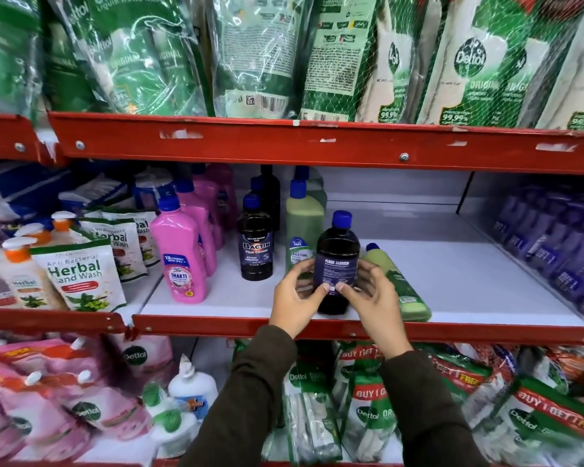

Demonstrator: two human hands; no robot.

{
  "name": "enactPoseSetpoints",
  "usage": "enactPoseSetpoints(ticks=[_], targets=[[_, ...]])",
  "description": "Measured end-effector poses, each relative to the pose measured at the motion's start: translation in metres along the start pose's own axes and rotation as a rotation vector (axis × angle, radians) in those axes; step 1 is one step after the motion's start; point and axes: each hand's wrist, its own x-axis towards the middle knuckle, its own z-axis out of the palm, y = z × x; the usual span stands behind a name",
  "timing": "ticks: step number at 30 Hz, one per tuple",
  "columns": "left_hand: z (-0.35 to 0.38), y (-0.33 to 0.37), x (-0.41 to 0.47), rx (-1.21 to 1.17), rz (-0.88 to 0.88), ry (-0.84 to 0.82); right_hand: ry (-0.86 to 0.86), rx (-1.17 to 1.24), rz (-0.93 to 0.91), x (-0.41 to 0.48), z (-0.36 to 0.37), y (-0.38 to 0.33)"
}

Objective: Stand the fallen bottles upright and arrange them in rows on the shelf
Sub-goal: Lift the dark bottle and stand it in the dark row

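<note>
Between your two hands stood the dark bottle (337, 264), upright near the front lip of the white shelf (452, 264). Your left hand (295, 303) and right hand (373, 298) were half open, fingers curled loosely. The fingertips touched its back label, but I could not tell if you had a firm hold.

Just past your right hand lay a fallen green bottle (400, 284), close to the dark one. It looked like a bump from your wrist could roll it off the edge. The dark bottle stood so near the lip that a small push toward you might tip it over.

Beyond your left hand, another dark bottle (256, 244) read "BACTIN Floor Cleaner". The pink bottle (182, 254) said "SHAKTI". Far to the left, a pouch (78, 274) said "Herbal Hand Wash". The packs above (469, 62) said "Dettol Original".
</note>
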Motion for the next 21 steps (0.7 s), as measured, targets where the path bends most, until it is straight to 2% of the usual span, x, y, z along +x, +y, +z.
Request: enactPoseSetpoints(ticks=[4, 10, 16, 21], targets=[[-0.041, -0.006, -0.01, -0.055, 0.0, 0.133, -0.044, 0.049, -0.083, -0.01, 0.049, -0.002], [-0.1, -0.015, -0.006, -0.024, 0.005, 0.249, -0.077, 0.098, -0.082, -0.009, 0.122, -0.004], [-0.111, -0.021, -0.002, 0.019, 0.007, 0.248, -0.072, 0.077, -0.079, -0.006, 0.139, 0.002], [-0.112, -0.017, -0.002, 0.028, 0.046, 0.311, -0.084, 0.073, -0.079, -0.001, 0.141, 0.005]])
